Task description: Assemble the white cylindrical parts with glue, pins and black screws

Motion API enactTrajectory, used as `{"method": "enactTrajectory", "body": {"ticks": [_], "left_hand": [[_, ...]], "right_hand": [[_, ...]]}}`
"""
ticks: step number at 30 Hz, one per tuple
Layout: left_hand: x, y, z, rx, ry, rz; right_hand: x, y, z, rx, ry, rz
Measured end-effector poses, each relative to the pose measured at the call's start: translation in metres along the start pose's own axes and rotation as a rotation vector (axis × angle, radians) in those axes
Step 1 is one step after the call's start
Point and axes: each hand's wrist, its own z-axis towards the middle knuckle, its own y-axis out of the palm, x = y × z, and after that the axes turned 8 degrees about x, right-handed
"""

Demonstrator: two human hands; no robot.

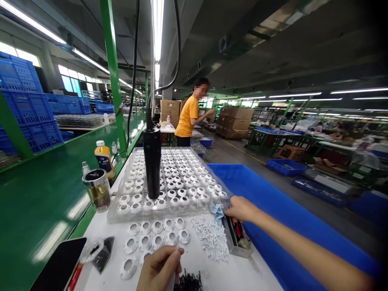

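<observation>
My left hand (162, 264) is closed, thumb against the curled fingers, above the near edge of the white table; what it may hold is hidden. Beside it lies a pile of black screws (189, 281). Rows of white plastic rings (157, 227) lie just beyond. My right hand (241, 209) reaches to the far end of a small tool tray (242, 251), its fingers bent down there; whatever they grip cannot be made out. A light blue crumpled cloth (217, 212) touches that end. Left of the tray are scattered small white pins (210, 238).
A clear tray (117, 216) of white rings fills the far table, a black electric screwdriver (152, 161) hanging over it. At left are a jar (97, 192), yellow bottle (104, 157) and phone (59, 264). A blue bin (273, 218) stands at right. Someone in orange (188, 117) stands beyond.
</observation>
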Motion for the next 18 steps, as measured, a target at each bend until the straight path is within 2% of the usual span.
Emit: {"method": "enactTrajectory", "body": {"ticks": [6, 10, 14, 18], "left_hand": [[0.003, 0.0, -0.001, -0.017, -0.005, 0.009], [0.006, -0.001, -0.002, -0.02, 0.011, 0.016], [0.008, -0.003, -0.004, -0.012, 0.02, 0.018], [0.004, -0.005, -0.012, 0.002, 0.039, -0.004]], "right_hand": [[-0.001, 0.008, 0.005, 0.064, 0.014, 0.052], [0.007, 0.001, 0.003, 0.192, -0.026, 0.18], [0.016, -0.026, -0.02, 0.436, -0.115, 0.401], [0.011, -0.041, -0.075, 0.777, -0.231, 0.726]]}}
